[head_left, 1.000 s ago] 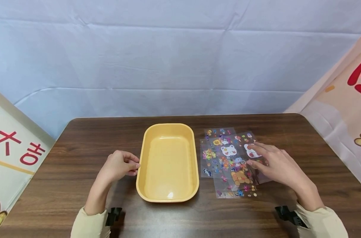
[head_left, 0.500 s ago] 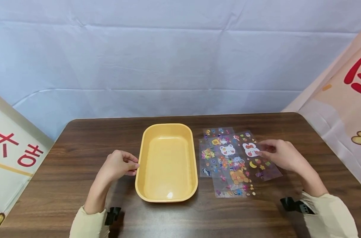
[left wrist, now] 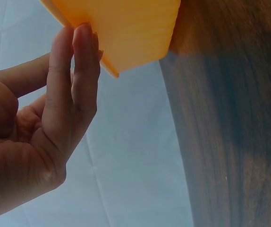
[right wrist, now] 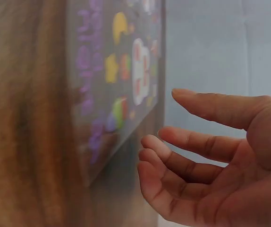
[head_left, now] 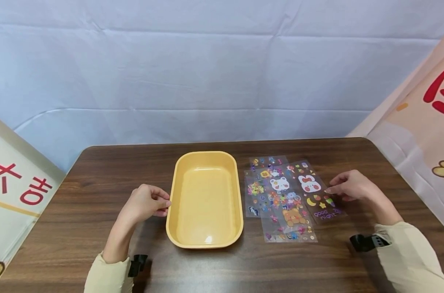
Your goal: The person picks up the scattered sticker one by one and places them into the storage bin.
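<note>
In the head view a yellow rectangular tray (head_left: 172,219) with rounded corners stands on the table. My left hand (head_left: 145,203) is at its left side, fingertips touching the rim. The left wrist view shows the left fingers (left wrist: 60,80) fairly straight against the tray (left wrist: 131,38); the thumb tip is hidden behind them. Overlapping transparent sticker sheets (head_left: 295,219) lie right of the tray, printed with bears, a rabbit and small motifs. Beside the rabbit sheet (head_left: 310,185) is my right hand (head_left: 353,187). The right wrist view shows its thumb and loosely bent fingers (right wrist: 187,165) apart, holding nothing.
A dark wooden table (head_left: 108,175) carries everything. Pale cloth (head_left: 207,81) hangs behind it, and printed banners (head_left: 427,134) hang at both sides. Black straps with small devices (head_left: 364,243) sit at the wrists.
My right hand has drawn back to the right from over the sheets, uncovering the rabbit and the purple lettering. The left hand stays at the tray.
</note>
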`<state>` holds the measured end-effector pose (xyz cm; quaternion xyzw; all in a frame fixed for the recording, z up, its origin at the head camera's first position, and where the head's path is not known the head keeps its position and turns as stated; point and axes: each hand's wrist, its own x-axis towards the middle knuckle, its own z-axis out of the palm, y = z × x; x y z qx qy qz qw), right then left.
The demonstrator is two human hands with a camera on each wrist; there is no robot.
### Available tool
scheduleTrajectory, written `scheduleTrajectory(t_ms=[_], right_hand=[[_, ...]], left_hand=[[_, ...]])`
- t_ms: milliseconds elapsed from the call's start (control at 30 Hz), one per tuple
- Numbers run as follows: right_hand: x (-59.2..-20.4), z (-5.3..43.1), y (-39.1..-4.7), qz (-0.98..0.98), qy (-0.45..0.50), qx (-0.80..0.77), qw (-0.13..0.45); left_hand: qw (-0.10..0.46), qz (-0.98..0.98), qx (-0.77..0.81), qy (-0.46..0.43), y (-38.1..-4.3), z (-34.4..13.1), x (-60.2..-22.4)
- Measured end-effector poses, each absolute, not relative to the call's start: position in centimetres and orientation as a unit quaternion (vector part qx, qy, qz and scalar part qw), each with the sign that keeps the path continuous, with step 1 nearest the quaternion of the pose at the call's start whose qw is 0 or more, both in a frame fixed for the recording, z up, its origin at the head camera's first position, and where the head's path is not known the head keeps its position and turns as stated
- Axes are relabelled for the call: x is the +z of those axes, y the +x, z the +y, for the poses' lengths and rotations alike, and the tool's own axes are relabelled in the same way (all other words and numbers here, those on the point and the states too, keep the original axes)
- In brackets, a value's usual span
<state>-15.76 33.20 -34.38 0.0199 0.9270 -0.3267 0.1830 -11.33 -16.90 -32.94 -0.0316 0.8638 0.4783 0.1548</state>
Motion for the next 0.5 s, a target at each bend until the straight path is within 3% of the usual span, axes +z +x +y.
scheduleTrajectory(t_ms=[500], right_hand=[[-35.36, 33.76, -15.66, 0.911, 0.057, -0.351, 0.211]], left_hand=[[0.154, 0.868, 0.472, -0.031, -11.25, -17.01, -32.84]])
